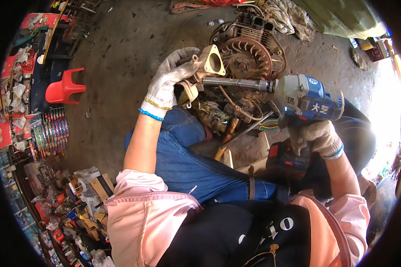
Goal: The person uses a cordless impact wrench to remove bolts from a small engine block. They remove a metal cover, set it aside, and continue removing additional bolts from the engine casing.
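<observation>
My left hand wears a pale knit glove and grips a cast metal part with a flanged, round opening, held up in front of me. My right hand, also gloved, holds a grey-and-blue cordless impact wrench by its handle, with a battery underneath. The wrench lies horizontally, and its long socket reaches the underside of the metal part; the socket's tip is hidden there. Behind them sits a dismantled engine with a rusty finned flywheel, hoses and a grimy body.
A metal bar and wooden pieces lie below the engine. At left stand a red plastic chair and crowded shelves. Boxes and bags pile at lower left. Crumpled cloth lies at the back; bright light enters at right.
</observation>
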Demonstrator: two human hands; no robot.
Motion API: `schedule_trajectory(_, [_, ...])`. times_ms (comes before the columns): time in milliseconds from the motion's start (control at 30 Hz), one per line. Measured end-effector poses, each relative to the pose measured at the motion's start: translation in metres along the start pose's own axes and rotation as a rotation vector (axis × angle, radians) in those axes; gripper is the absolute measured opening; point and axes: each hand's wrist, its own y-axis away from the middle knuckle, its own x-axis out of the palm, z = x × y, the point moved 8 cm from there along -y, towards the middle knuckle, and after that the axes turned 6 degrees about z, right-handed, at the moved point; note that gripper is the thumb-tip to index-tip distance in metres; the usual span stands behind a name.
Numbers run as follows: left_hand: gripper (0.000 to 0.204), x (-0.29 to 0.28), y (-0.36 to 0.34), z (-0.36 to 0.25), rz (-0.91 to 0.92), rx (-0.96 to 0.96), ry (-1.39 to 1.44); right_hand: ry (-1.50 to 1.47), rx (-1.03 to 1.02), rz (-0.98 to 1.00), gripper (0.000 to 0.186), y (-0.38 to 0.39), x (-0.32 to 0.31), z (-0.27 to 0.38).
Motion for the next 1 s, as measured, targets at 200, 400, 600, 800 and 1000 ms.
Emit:
schedule_trajectory(200, [0.039,0.002,-0.006,0.001,-0.031,0.080,-0.203,0.110,-0.042,0.003,0.057,0.009,-0.011,-0.003])
schedule_trajectory(400, [0.021,0.012,-0.001,-0.003,-0.022,0.092,-0.120,0.082,-0.044,0.023,0.052,0.009,-0.021,-0.018])
schedule_trajectory(600, [0.022,0.008,-0.002,-0.002,-0.091,0.164,-0.168,0.208,0.006,-0.221,0.055,0.013,-0.017,-0.012])
schedule_trajectory(800, [0.013,0.010,0.002,-0.014,-0.110,0.297,-0.140,-0.301,0.017,0.077,0.055,-0.011,0.013,-0.013])
schedule_trajectory(1000, [0.012,0.019,0.005,-0.027,-0.145,0.426,-0.331,-0.475,0.047,0.125,0.056,-0.015,0.020,-0.017])
